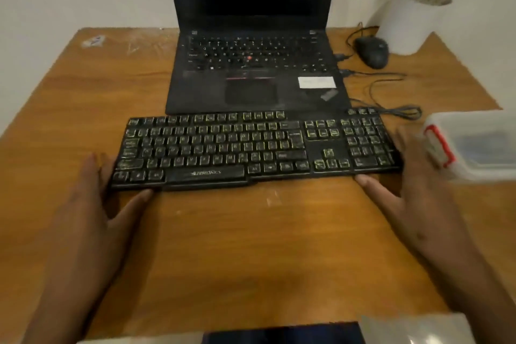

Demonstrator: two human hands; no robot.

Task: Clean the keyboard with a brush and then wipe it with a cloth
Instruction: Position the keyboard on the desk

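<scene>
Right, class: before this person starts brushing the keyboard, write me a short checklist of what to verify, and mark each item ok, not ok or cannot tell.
1. Keyboard lies flat on the table, keys up: ok.
2. Left hand steadies its left end, thumb at the front edge: ok.
3. Right hand steadies its right end: ok.
4. Brush in a hand or in view: not ok, both hands hold only the keyboard and no brush shows.
5. Cloth ready: cannot tell; the lidded box on the right holds something bluish, too blurred to name.
6. Room behind: not ok, the keyboard's back edge meets the open laptop.
</scene>
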